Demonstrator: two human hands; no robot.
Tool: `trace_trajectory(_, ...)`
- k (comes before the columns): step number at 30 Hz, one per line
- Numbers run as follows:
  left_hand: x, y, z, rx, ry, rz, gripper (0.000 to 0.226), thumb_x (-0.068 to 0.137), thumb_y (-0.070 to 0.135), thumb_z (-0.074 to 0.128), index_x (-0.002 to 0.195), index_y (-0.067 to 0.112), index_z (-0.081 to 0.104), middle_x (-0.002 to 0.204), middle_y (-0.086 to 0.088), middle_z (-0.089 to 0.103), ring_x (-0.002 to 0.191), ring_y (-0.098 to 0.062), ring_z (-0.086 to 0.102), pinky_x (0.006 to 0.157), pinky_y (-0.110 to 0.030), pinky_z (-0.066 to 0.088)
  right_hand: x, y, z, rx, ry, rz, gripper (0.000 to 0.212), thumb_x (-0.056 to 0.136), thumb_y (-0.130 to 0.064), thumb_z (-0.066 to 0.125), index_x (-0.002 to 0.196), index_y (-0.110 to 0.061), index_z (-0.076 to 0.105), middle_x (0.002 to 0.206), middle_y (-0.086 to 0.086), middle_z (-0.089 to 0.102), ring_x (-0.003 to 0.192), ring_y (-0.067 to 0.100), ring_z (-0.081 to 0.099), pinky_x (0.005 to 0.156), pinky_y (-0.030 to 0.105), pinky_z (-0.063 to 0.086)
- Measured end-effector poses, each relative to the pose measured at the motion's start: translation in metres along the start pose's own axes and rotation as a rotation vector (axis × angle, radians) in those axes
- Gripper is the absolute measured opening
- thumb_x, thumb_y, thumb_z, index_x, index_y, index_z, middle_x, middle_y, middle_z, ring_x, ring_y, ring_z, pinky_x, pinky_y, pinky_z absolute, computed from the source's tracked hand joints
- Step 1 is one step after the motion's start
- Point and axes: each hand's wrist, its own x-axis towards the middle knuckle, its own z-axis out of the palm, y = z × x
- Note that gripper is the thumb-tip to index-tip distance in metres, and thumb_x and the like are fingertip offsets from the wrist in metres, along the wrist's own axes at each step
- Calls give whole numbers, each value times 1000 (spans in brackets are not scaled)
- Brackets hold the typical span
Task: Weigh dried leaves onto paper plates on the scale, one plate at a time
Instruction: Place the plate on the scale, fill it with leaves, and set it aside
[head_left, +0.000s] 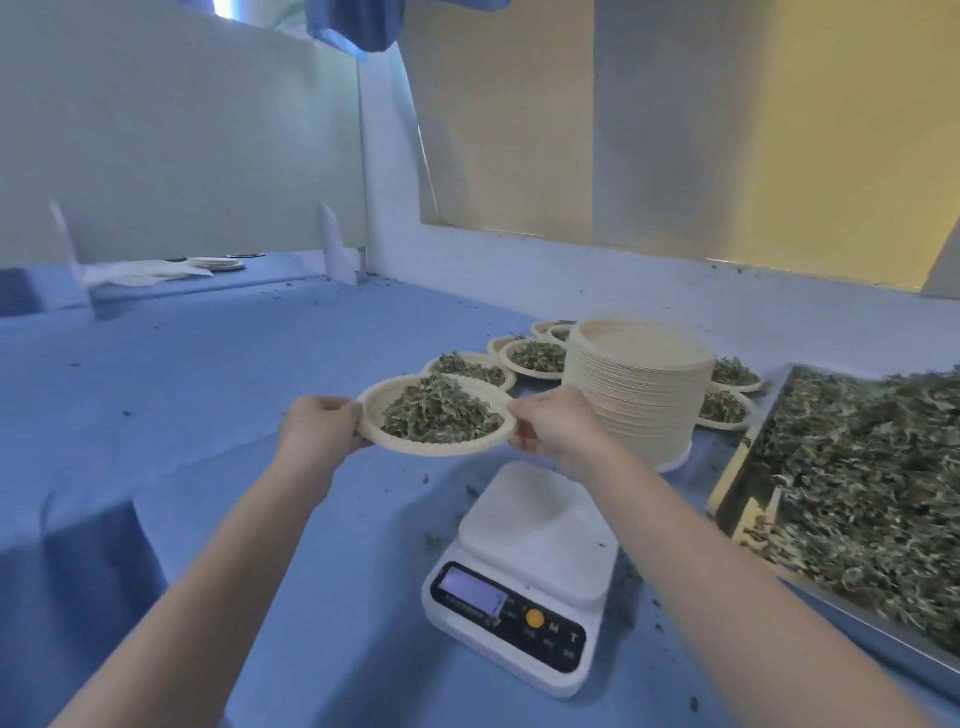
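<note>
While both hands hold one full paper plate (374, 415) up in the air, the scale (524, 566) sits bare, near the person & below the right wrist. The left hand (319, 423) pinches the plate's left rim w/ curled fingers; the right hand (550, 423) pinches the right rim the same way. The plate is level, face up, w/ a heap of dried leaves (441, 410) between the two sets of fingers. It is round, so no long side; the line from hand to hand runs left-right. Just past the fingers lie more filled plates (472, 369) in a row, so I think many are done. Lots left tho: a tall stack of empty plates (639, 389) stands right beside the right fingers, & the tray (852, 493) further right is full of leaves.
</note>
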Motion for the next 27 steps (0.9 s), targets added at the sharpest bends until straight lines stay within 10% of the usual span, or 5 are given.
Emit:
trace_trajectory(7, 52, -38, -11, 7, 61, -78, 31, 92, -7, 42, 66, 8, 52, 84, -12, 59, 77, -25, 61, 82, -32, 51, 70, 12, 58, 10, -104, 204, 22, 84, 19, 53, 73, -1, 50, 73, 14, 54, 67, 22, 56, 39, 21, 51)
trace_trajectory(15, 100, -74, 6, 335, 14, -102, 28, 94, 4, 42, 116, 6, 59, 118, -16, 62, 110, -35, 57, 95, -45, 46, 119, 35, 84, -399, -155, 143, 37, 83, 9, 56, 120, 10, 56, 121, 21, 60, 96, 24, 57, 92, 37, 51)
trace_trajectory(20, 121, -82, 16, 521, 5, -69, 27, 96, 12, 41, 114, 8, 60, 116, -14, 63, 108, -32, 55, 85, -33, 42, 122, 36, 87, -502, -191, 66, 24, 88, 4, 47, 100, -5, 65, 96, 11, 57, 86, 21, 45, 65, 28, 35)
trace_trajectory(27, 117, -73, 18, 661, 12, -38, 36, 100, 12, 35, 133, 4, 46, 143, -15, 40, 129, -30, 40, 98, -33, 33, 111, 29, 89, -604, -263, 53, 28, 92, -1, 42, 113, -5, 59, 112, 11, 61, 95, 24, 53, 73, 28, 39)
